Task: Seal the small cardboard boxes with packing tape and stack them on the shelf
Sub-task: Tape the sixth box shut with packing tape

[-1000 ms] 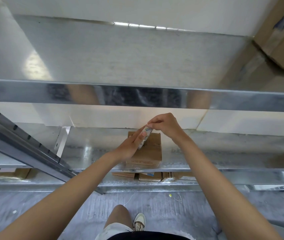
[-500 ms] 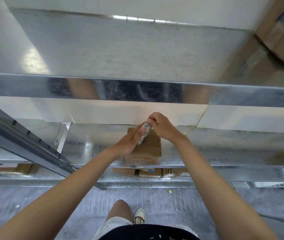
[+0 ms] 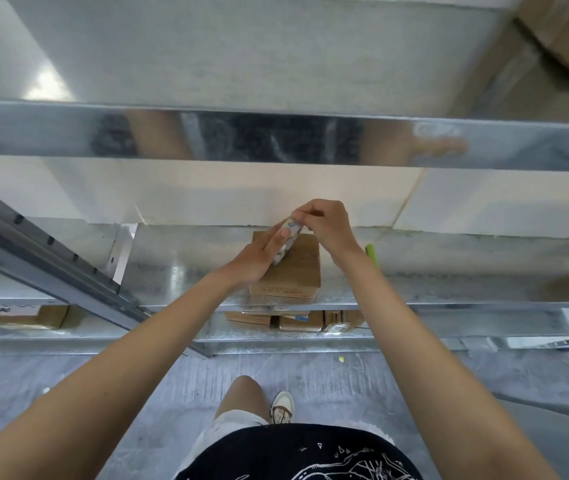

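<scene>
Tape roll (image 3: 286,244) edge-on, gripped by left hand (image 3: 259,259), long axis running 7 to 1 o'clock; right hand (image 3: 328,227) pinching at its top end, probably the loose tape; cardboard box (image 3: 291,275) on shelf (image 3: 186,271) directly beneath, at 6 o'clock

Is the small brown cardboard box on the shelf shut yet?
Shut: the small brown cardboard box shows its top flaps lying flat. Whether tape seals it, cannot tell.

I'm facing glossy galvanized metal shelving (image 3: 276,140), its front beam mirroring me. The small box (image 3: 293,275) is looking like matt brown cardboard. The tape roll (image 3: 285,244) is showing printed, slightly shiny wrap. The floor (image 3: 33,382) is looking rough grey.
</scene>
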Demonstrator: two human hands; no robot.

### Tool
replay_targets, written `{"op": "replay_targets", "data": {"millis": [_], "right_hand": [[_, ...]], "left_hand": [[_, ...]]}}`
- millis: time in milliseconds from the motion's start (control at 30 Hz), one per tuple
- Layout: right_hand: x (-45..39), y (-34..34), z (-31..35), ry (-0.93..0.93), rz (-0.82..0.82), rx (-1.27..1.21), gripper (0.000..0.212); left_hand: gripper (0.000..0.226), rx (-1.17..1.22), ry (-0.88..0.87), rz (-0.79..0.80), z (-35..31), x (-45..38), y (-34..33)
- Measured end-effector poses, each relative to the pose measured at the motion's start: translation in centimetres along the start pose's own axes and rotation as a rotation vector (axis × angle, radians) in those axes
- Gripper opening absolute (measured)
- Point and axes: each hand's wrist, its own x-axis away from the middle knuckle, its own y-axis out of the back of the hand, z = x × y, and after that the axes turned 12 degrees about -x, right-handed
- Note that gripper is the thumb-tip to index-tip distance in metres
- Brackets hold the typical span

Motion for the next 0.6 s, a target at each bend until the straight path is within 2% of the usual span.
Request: {"op": "replay_targets", "data": {"millis": [133, 300, 433, 500, 600], "right_hand": [[0.9, -0.5, -0.5, 0.21, -0.017, 0.315, 0.01], [2.2, -0.5, -0.1, 0.222, -0.093, 0.365, 0.013], [2.3, -0.6, 0.1, -0.013, -0.275, 0.15, 0.016], [1.8, -0.7, -0.6, -0.182, -0.314, 0.063, 0.023], [1.5, -1.4, -2.4, -0.412, -0.289, -0.15, 0.027]], "left_hand": [[0.066, -0.031, 0.018, -0.034, 0.3, -0.1, 0.0], [0.062, 0.019, 0.069, -0.101, -0.5, 0.2, -0.3], [0.088, 0.174, 0.07, -0.207, -0.9, 0.9, -1.3], [0.084, 0.183, 0.06, -0.215, -0.9, 1.3, -1.7], [0.07, 0.17, 0.017, -0.256, -0.5, 1.8, -2.1]]}}
